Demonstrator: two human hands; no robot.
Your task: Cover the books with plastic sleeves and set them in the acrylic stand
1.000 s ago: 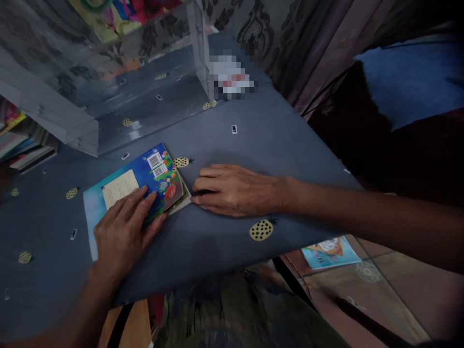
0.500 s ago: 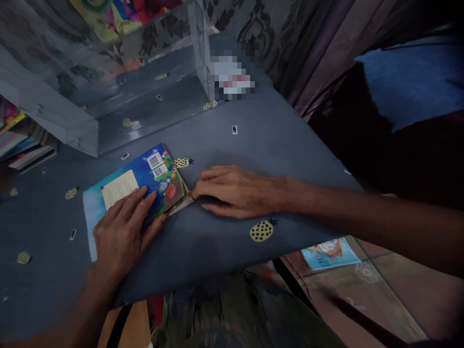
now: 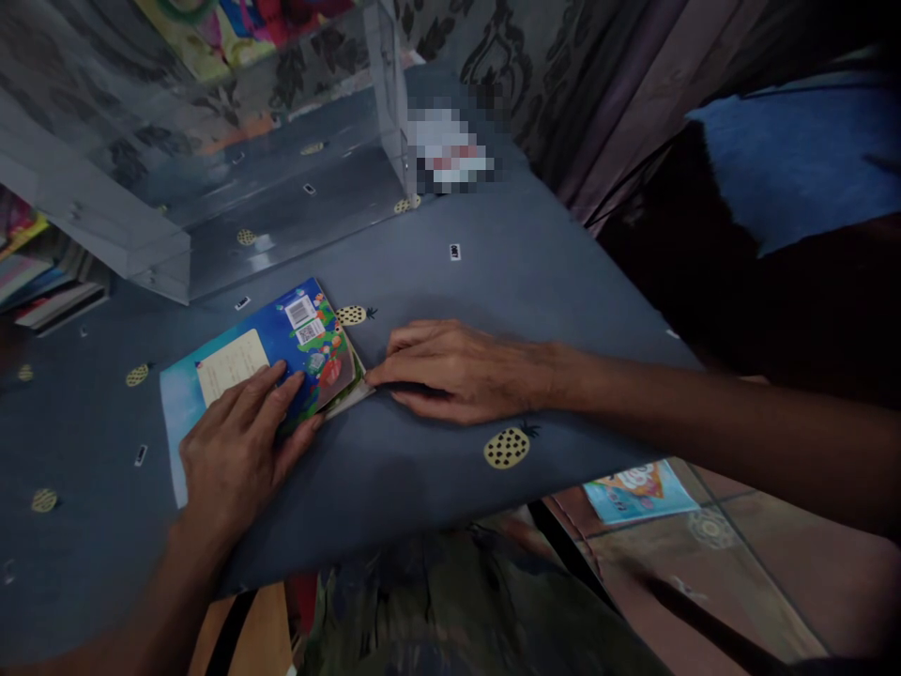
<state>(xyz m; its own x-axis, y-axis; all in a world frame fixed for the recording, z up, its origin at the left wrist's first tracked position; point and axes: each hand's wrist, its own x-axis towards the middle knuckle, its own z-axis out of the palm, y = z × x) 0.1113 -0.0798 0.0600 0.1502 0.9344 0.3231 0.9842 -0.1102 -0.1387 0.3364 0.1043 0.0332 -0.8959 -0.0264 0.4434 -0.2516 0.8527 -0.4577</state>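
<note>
A booklet (image 3: 285, 324) with a blue cover, a barcode and a cream text box lies at an angle on the grey table cover (image 3: 436, 488). Its corner nearest my right hand is lifted and curled, with inner pages showing beneath. My left hand (image 3: 236, 441) rests flat over the cover's lower part, fingers spread and thumb along the near edge. From the right, my right hand (image 3: 457, 371) reaches low over the table, fingers stretched out. Its index fingertip touches the tip of the page at that curled corner, while the thumb stays apart below.
A clear acrylic stand (image 3: 296, 202) rises behind the booklet. Stacked books (image 3: 60, 286) sit at the far left. A pixelated item (image 3: 454, 155) lies at the back. Another booklet (image 3: 644, 490) is below the table edge by the floor; blue cloth (image 3: 809, 160) is at right.
</note>
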